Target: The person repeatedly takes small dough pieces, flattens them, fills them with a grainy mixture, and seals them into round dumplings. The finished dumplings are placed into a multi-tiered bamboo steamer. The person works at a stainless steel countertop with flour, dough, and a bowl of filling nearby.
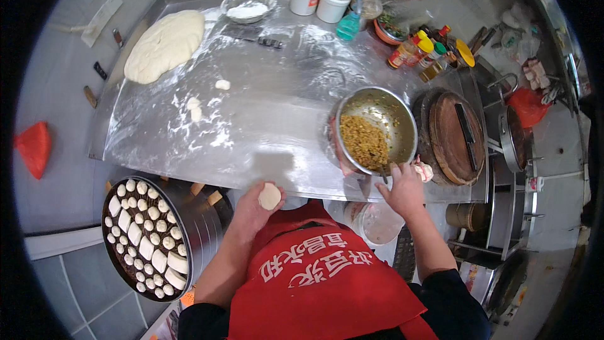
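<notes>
A flat round dough wrapper [269,196] rests on the palm and fingers of my left hand [251,207], just off the table's front edge. My right hand [405,190] is at the near rim of a steel mixing bowl [406,120], thumb and fingers apart. A short dark utensil handle [383,177] sticks out over the rim between the thumb and forefinger, not clasped. Inside the bowl a yellow-brown minced filling [363,139] is heaped on the near left side. A crumpled pale cloth or bag [423,171] lies beside the right fingers.
On the floured steel table [264,118] lie a large dough slab [165,47] and small dough pieces [222,85]. A cleaver [466,125] lies on a round chopping board [446,151] at right. Sauce bottles [410,49] stand behind. A round steamer [181,208] of buns is at lower left.
</notes>
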Available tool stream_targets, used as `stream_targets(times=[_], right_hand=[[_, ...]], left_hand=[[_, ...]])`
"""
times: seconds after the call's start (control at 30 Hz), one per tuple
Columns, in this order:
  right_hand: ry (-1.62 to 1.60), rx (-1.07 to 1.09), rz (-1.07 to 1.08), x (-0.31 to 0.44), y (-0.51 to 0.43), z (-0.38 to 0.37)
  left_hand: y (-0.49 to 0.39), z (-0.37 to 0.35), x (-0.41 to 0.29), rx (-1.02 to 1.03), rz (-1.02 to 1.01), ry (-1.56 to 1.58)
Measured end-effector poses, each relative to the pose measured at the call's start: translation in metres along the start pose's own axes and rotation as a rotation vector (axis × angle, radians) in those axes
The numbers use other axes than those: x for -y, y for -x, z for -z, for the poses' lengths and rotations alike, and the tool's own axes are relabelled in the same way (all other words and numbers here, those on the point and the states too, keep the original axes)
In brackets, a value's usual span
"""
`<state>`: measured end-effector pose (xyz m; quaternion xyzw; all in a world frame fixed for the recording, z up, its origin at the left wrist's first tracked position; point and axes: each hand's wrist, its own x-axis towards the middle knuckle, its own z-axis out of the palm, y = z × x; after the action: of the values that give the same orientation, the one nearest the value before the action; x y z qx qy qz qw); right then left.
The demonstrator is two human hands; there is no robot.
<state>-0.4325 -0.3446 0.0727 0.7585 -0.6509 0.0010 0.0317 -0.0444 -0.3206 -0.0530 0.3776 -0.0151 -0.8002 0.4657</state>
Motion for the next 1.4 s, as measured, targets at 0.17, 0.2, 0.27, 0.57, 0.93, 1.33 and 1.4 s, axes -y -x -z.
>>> stream_targets(times=[0.17, 0.2, 0.27, 0.57, 0.93, 1.33, 1.4], right_hand=[[-0.172, 0.053, 0.195, -0.046, 0.004, -0.039], [-0.182, -0.042, 0.259, -0.049, -0.001, -0.047], [-0.221, -0.075, 0.330, -0.059, -0.010, -0.064], [-0.446, -0.189, 0.490, -0.090, -0.070, -0.086], [-0.693, -0.094, 0.307, -0.087, -0.056, -0.074], [-0.959, -0.002, 0.395, -0.087, -0.041, -0.069], [-1.216, 0.122, 0.092, -0.087, -0.041, -0.068]], left_hand=[[-0.011, -0.037, 0.044, -0.129, 0.004, -0.122], [-0.010, -0.051, 0.047, -0.121, -0.018, -0.140], [-0.013, -0.069, 0.057, -0.111, -0.027, -0.115], [-0.016, -0.104, 0.089, -0.159, 0.072, -0.187], [-0.014, -0.118, 0.106, -0.235, 0.006, -0.154], [-0.015, -0.114, 0.111, -0.287, 0.008, -0.127], [-0.019, -0.116, 0.111, -0.296, -0.003, -0.113]])
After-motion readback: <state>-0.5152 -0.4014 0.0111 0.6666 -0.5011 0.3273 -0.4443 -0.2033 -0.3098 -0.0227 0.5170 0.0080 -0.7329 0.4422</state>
